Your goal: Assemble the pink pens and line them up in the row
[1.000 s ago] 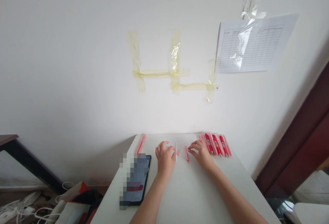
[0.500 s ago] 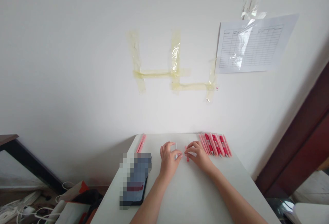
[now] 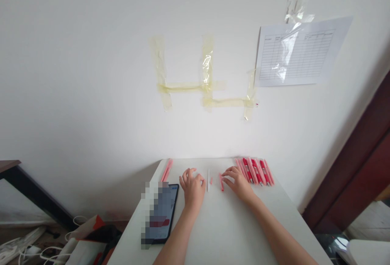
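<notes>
On the white table, a thin white pen refill [image 3: 208, 182] lies between my hands. A small pink pen part [image 3: 211, 180] is just right of it. Further right rests a slim pink pen barrel [image 3: 221, 183] with a redder near end. My left hand [image 3: 193, 188] hovers left of the refill, fingers curved and apart, nothing visible in it. My right hand [image 3: 239, 183] is beside the barrel, thumb and fingers spread; whether its fingertips touch the barrel I cannot tell.
Several pink and red pens [image 3: 255, 171] lie in a row at the back right. A few pink pens [image 3: 166, 170] sit at the back left. A phone [image 3: 166, 216] lies on the left of the table [image 3: 225, 232]. The wall with taped paper [image 3: 300, 56] stands behind.
My left hand has moved left, away from the middle, and its fingers have parted. The refill and small pink part now lie uncovered on the table. My right hand has shifted slightly right.
</notes>
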